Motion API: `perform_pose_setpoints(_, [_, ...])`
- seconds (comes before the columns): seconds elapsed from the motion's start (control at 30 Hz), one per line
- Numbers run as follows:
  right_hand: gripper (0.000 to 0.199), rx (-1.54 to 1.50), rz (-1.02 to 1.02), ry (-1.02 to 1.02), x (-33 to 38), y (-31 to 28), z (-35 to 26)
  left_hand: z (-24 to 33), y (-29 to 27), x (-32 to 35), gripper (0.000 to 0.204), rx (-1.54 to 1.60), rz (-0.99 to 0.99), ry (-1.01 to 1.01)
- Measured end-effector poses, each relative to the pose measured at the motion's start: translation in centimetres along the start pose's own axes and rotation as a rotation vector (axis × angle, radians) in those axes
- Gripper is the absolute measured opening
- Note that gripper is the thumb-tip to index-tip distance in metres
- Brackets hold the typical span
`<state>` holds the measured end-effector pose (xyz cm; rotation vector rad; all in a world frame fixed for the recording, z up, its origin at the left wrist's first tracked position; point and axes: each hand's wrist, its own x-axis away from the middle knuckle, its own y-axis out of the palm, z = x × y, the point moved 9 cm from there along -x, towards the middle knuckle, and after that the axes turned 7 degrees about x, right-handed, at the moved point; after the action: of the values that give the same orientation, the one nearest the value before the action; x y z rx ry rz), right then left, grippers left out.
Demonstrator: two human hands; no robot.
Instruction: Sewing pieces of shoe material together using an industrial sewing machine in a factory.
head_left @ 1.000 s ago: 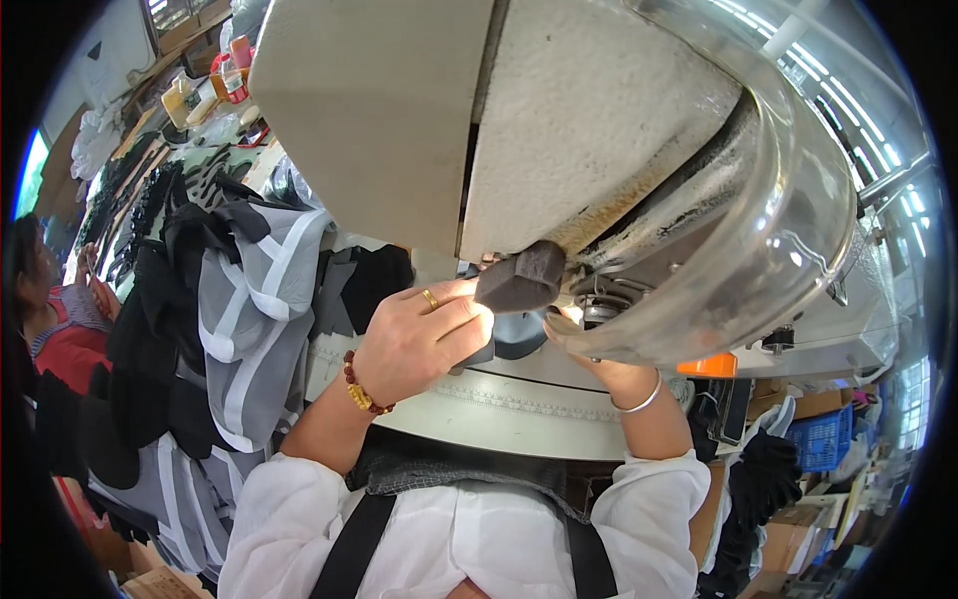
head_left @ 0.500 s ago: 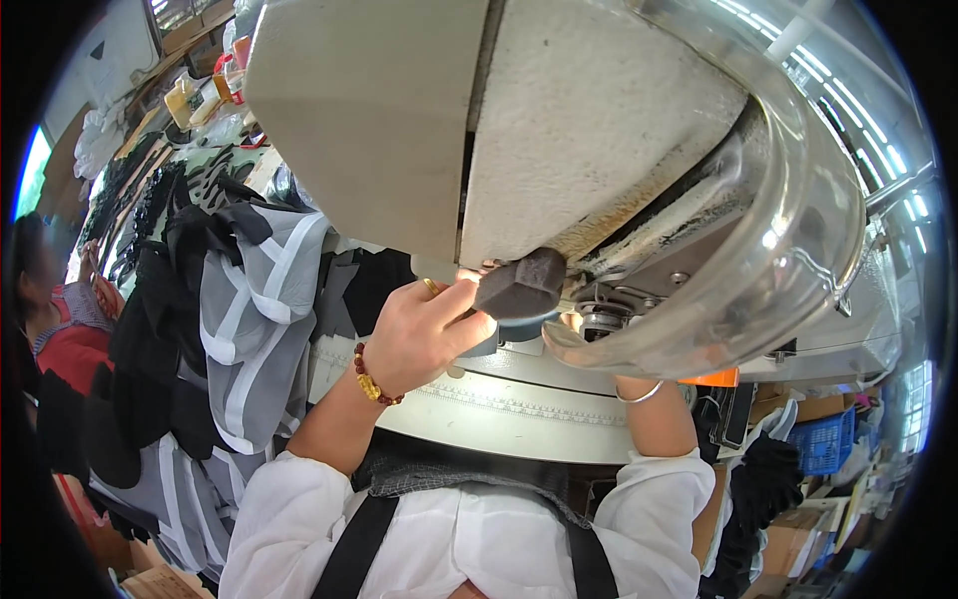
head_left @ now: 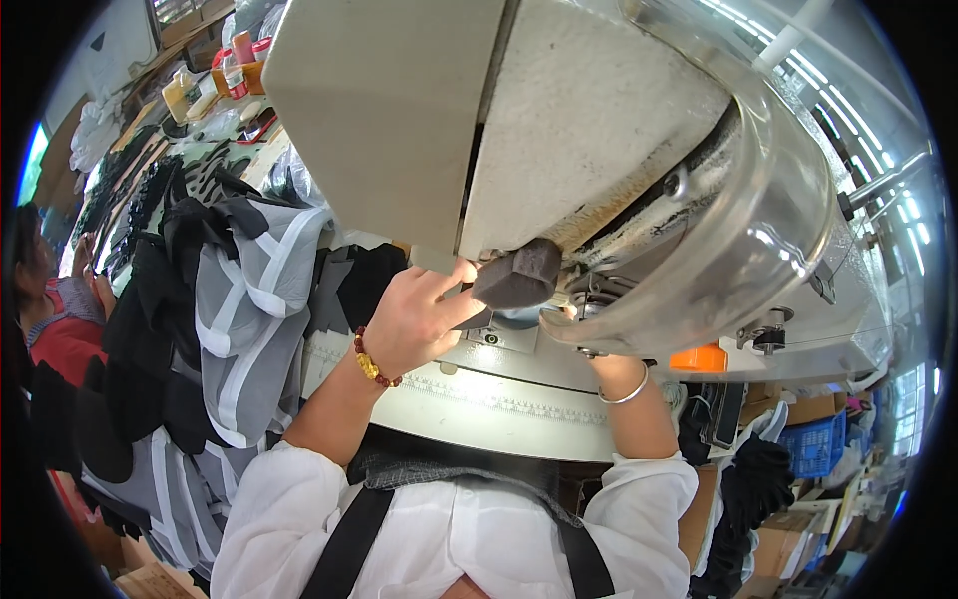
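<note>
Head view: right hand hidden behind machine [head_left: 639,180]

Grey and white striped garments [head_left: 249,319] hang in a heap at the left, with black fabric pieces [head_left: 150,299] draped over and beside them; behind, a cluttered counter [head_left: 150,140] carries bottles and jars [head_left: 235,70] in yellow, orange and red; a person in a red top [head_left: 60,329] sits at the far left edge; at the lower right stand a blue crate [head_left: 823,444] and brown cardboard boxes [head_left: 798,404], with dark cloth [head_left: 753,479] piled just beside them.
</note>
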<state>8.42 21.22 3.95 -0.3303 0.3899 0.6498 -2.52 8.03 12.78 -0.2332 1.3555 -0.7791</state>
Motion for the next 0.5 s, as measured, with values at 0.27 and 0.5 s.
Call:
perform_pose_setpoints(0.27, [0.033,-0.336,0.178,-0.003,-7.2,-6.0,2.4,0.3,-1.0,-0.8,0.034,0.069,0.100,0.025])
perform_pose_setpoints(0.5, [0.025,-0.978,0.365,0.466,-7.0,-6.3,6.5,1.9,-2.7,-0.6,0.032,0.116,0.271,0.169])
